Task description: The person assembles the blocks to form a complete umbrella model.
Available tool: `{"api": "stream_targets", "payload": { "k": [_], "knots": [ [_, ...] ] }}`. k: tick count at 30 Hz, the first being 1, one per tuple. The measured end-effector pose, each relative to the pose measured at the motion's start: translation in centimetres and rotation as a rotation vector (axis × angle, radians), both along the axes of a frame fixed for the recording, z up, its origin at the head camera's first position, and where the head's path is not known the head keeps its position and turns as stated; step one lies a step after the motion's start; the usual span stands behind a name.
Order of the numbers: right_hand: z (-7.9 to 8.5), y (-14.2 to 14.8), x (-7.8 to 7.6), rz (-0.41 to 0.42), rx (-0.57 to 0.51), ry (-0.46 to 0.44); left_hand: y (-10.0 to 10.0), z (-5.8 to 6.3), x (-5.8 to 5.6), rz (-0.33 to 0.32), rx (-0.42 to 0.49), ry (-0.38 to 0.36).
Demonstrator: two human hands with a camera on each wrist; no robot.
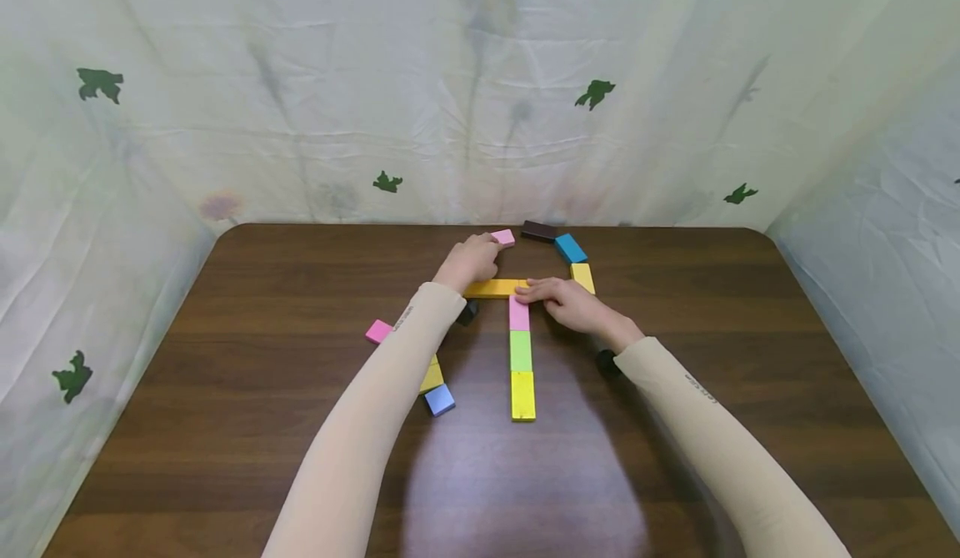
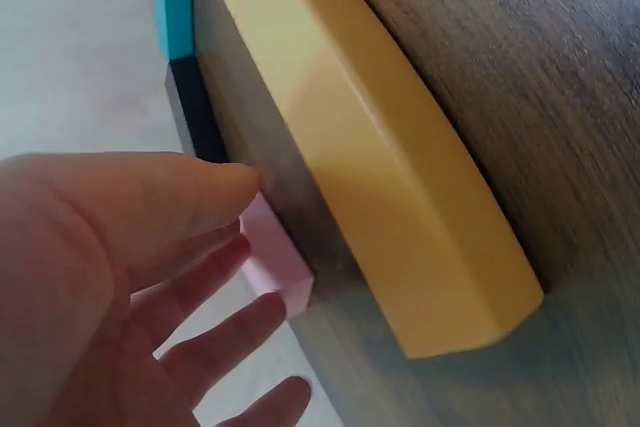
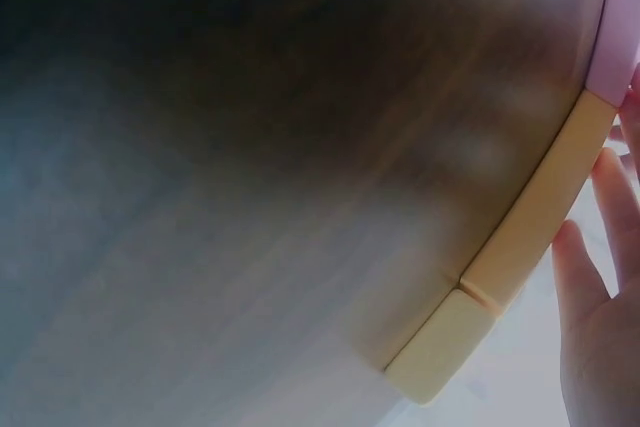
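My left hand (image 1: 472, 260) reaches to the far side of the table, and its thumb and fingers pinch a small pink block (image 1: 504, 238). In the left wrist view the thumb overlaps one end of that block (image 2: 280, 262), with fingertips along its outer side. Just nearer lies a long orange block (image 1: 491, 289). My right hand (image 1: 572, 304) rests with fairly straight fingertips at the right end of the orange block, where a second pink block (image 1: 519, 314) meets it. The right wrist view catches its fingers (image 3: 580, 272) beside a row of blocks.
Light green (image 1: 521, 351) and yellow (image 1: 522, 396) blocks continue the column toward me. Dark (image 1: 538, 231), blue (image 1: 571, 248) and pale yellow (image 1: 582, 277) blocks curve at the back right. Near the left forearm lie magenta (image 1: 378, 331) and blue (image 1: 440, 400) blocks.
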State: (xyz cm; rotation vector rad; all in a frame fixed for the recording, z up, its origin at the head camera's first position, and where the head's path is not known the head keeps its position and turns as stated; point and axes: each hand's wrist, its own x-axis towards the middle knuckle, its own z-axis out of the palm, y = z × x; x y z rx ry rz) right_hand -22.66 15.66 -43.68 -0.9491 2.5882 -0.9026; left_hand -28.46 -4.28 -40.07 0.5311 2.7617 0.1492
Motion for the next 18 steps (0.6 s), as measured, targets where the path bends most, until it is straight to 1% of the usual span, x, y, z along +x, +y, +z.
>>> {"api": "stream_targets", "payload": {
  "k": [5, 11, 15, 18],
  "knots": [
    [-0.2, 0.1, 0.0, 0.001, -0.012, 0.015, 0.6, -0.4, -0.2, 0.001, -0.025, 0.031],
    [-0.3, 0.1, 0.0, 0.003, -0.035, 0.009, 1.2, -0.3, -0.3, 0.034, -0.010, 0.020],
    [-0.2, 0.1, 0.1, -0.001, -0.029, 0.009, 1.4, -0.3, -0.4, 0.061, 0.010, 0.013],
    [-0.2, 0.1, 0.1, -0.007, -0.025, 0.003, 1.5, -0.3, -0.4, 0.068, 0.021, 0.008]
  ]
}}
